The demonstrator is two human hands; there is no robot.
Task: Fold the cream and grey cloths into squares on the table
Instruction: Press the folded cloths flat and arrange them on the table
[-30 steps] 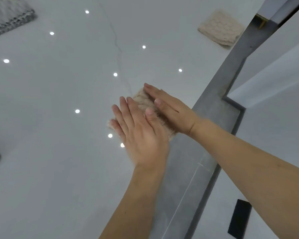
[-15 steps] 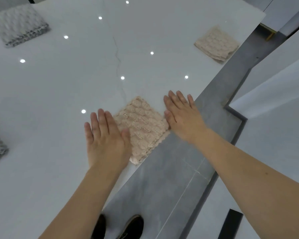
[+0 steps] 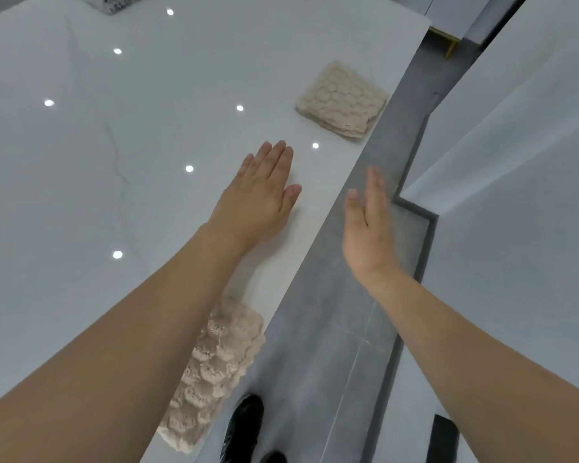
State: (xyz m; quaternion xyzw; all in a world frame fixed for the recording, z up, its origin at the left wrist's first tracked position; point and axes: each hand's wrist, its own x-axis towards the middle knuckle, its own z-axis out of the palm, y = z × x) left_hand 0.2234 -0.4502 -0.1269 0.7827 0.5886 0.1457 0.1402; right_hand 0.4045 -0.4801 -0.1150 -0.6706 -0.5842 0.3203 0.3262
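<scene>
A folded cream cloth (image 3: 219, 365) lies at the near edge of the white table (image 3: 81, 195), partly under my left forearm. A second folded cream cloth (image 3: 343, 100) sits farther along the same edge. My left hand (image 3: 261, 195) is flat with straight fingers over bare table between the two cloths. My right hand (image 3: 368, 222) is open, palm turned sideways, out past the table edge above the floor. Neither hand holds anything. A corner of a grey cloth (image 3: 121, 1) shows at the top edge.
The table's right edge runs diagonally from lower middle to upper right. Beyond it lies grey tiled floor (image 3: 331, 329), with my black shoe (image 3: 244, 426) below and a white wall or panel (image 3: 515, 162) at right. Ceiling lights reflect on the glossy top.
Both hands left the near cream cloth after pressing it flat. They moved forward toward the far cream cloth, and the view shifted so the near cloth now lies by my forearm.
</scene>
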